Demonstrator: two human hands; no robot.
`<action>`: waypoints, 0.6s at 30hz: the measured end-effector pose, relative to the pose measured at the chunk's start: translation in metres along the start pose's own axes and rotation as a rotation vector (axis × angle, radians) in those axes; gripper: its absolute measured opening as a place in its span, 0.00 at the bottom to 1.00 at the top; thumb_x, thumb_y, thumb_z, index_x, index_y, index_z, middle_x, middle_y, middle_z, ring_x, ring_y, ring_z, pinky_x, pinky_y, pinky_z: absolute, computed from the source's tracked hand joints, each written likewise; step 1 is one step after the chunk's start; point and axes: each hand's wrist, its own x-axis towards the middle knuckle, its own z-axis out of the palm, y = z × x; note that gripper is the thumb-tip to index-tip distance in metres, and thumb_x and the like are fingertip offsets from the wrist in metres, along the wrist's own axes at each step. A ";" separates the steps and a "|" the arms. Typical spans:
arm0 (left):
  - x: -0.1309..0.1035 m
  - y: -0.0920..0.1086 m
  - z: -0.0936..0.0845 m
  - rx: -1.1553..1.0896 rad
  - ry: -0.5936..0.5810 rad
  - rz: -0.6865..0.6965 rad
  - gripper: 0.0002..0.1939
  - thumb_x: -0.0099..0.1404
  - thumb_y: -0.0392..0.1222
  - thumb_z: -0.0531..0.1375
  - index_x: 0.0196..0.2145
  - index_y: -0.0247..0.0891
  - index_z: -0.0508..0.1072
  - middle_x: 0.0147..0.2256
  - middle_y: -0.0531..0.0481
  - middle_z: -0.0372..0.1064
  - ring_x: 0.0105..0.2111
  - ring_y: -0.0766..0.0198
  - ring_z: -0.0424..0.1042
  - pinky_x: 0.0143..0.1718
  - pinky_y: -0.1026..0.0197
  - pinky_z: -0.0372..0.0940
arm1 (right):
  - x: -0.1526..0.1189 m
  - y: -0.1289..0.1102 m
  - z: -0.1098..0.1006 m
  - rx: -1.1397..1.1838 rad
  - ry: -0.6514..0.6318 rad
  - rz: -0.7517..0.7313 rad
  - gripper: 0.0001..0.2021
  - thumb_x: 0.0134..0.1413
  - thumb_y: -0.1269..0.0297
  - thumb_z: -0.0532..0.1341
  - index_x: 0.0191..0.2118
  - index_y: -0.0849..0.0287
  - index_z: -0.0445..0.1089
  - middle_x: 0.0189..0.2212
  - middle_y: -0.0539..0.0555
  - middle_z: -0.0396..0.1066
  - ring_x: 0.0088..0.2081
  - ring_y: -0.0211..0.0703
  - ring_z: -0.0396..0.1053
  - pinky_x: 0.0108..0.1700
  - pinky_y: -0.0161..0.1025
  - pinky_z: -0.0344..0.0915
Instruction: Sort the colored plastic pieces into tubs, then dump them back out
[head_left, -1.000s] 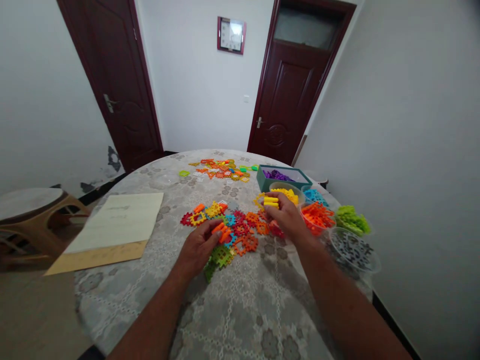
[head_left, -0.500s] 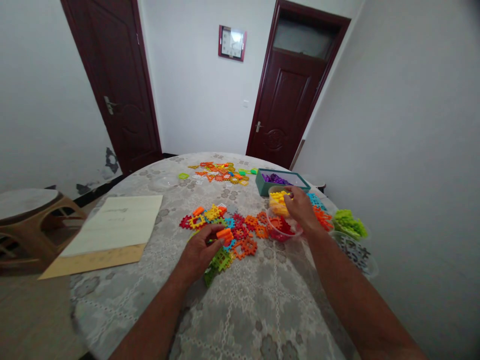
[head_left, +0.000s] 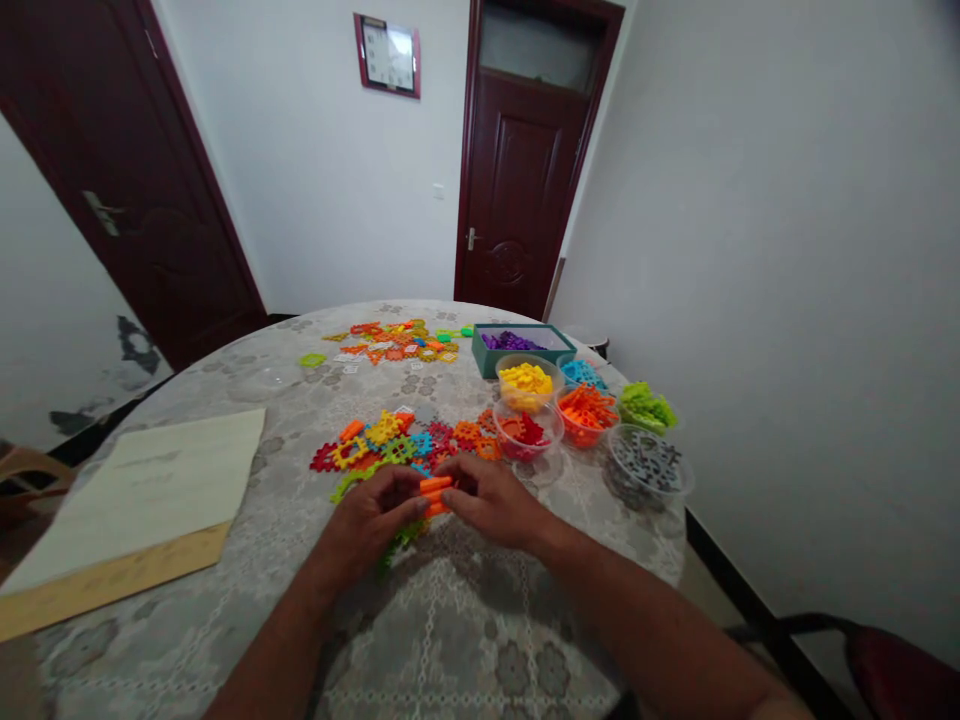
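Close to the front of the gear pile, my left hand (head_left: 371, 520) is closed on a small ribbed orange plastic block (head_left: 435, 486). My right hand (head_left: 495, 502) meets it from the other side, thumb and fingers pinching the same block. Fingertips cover both its ends, so I cannot tell if a smaller piece is joined to it. Just beyond the hands lie colourful plastic gears (head_left: 397, 450) in red, yellow, orange, blue and green. Some green gears (head_left: 409, 533) show beneath the hands.
Clear tubs stand at the right: yellow pieces (head_left: 526, 378), red pieces (head_left: 532, 430), orange pieces (head_left: 587, 408), blue pieces (head_left: 582, 375), green pieces (head_left: 647, 405) and grey pieces (head_left: 646, 460). Behind them is a green box (head_left: 485, 360) with purple pieces. Paper sheets (head_left: 150, 490) lie left; more flat shapes (head_left: 397, 342) lie farther back.
My right hand has left the tub of yellow pieces and come to the orange block in my left hand. The view has swung to the right.
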 end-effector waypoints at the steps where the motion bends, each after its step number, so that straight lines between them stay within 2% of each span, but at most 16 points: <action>1: 0.000 0.000 0.000 0.018 0.020 0.000 0.19 0.63 0.57 0.69 0.43 0.41 0.79 0.36 0.49 0.80 0.35 0.58 0.78 0.39 0.57 0.72 | 0.001 0.003 -0.011 -0.002 0.033 0.008 0.14 0.61 0.70 0.63 0.51 0.54 0.77 0.36 0.48 0.77 0.33 0.38 0.71 0.36 0.34 0.65; 3: 0.000 0.001 -0.002 0.050 0.074 0.001 0.18 0.64 0.58 0.68 0.41 0.40 0.79 0.33 0.50 0.79 0.32 0.59 0.77 0.35 0.59 0.71 | 0.004 0.008 -0.040 -0.035 0.179 0.021 0.14 0.62 0.65 0.63 0.52 0.55 0.76 0.37 0.50 0.78 0.35 0.39 0.72 0.38 0.36 0.67; 5: 0.000 -0.001 -0.005 0.065 0.138 0.010 0.18 0.64 0.58 0.68 0.41 0.40 0.79 0.32 0.50 0.78 0.32 0.58 0.77 0.35 0.58 0.71 | 0.005 0.014 -0.077 -0.121 0.409 0.040 0.15 0.64 0.60 0.63 0.54 0.56 0.76 0.40 0.52 0.78 0.36 0.42 0.73 0.40 0.38 0.69; 7: 0.001 -0.003 -0.009 0.091 0.192 0.022 0.19 0.64 0.58 0.67 0.41 0.40 0.79 0.31 0.50 0.78 0.31 0.58 0.78 0.36 0.58 0.71 | 0.003 0.022 -0.115 -0.301 0.628 0.071 0.16 0.64 0.58 0.62 0.54 0.56 0.76 0.42 0.54 0.79 0.38 0.45 0.74 0.44 0.42 0.70; 8: 0.001 -0.004 -0.010 0.102 0.211 0.029 0.19 0.64 0.59 0.67 0.42 0.40 0.79 0.31 0.50 0.78 0.31 0.58 0.78 0.36 0.58 0.71 | 0.001 0.027 -0.133 -0.412 0.680 0.087 0.16 0.64 0.59 0.62 0.54 0.57 0.76 0.43 0.56 0.80 0.40 0.47 0.75 0.46 0.43 0.70; 10: 0.002 -0.005 -0.011 0.115 0.232 0.037 0.20 0.64 0.60 0.67 0.42 0.40 0.78 0.32 0.50 0.79 0.31 0.58 0.78 0.36 0.58 0.71 | -0.004 0.038 -0.161 -0.627 0.689 0.131 0.16 0.63 0.63 0.60 0.52 0.58 0.77 0.45 0.58 0.81 0.43 0.50 0.76 0.50 0.46 0.70; 12: 0.003 -0.006 -0.011 0.123 0.242 0.040 0.21 0.64 0.60 0.67 0.41 0.40 0.78 0.32 0.50 0.79 0.31 0.58 0.78 0.35 0.59 0.71 | -0.009 0.048 -0.180 -0.789 0.627 0.180 0.16 0.63 0.66 0.58 0.52 0.59 0.78 0.46 0.60 0.81 0.46 0.52 0.77 0.53 0.47 0.69; 14: 0.003 -0.006 -0.010 0.138 0.249 0.043 0.21 0.63 0.60 0.67 0.41 0.39 0.79 0.31 0.50 0.78 0.30 0.58 0.77 0.34 0.59 0.71 | -0.012 0.057 -0.191 -0.901 0.560 0.216 0.17 0.63 0.68 0.57 0.52 0.59 0.78 0.48 0.61 0.81 0.48 0.53 0.77 0.55 0.46 0.68; 18: 0.003 -0.004 -0.010 0.160 0.256 0.042 0.21 0.64 0.60 0.67 0.42 0.39 0.79 0.32 0.50 0.79 0.30 0.58 0.78 0.34 0.59 0.71 | -0.011 0.070 -0.197 -1.030 0.474 0.258 0.17 0.63 0.71 0.57 0.52 0.61 0.80 0.47 0.63 0.82 0.48 0.53 0.78 0.55 0.45 0.68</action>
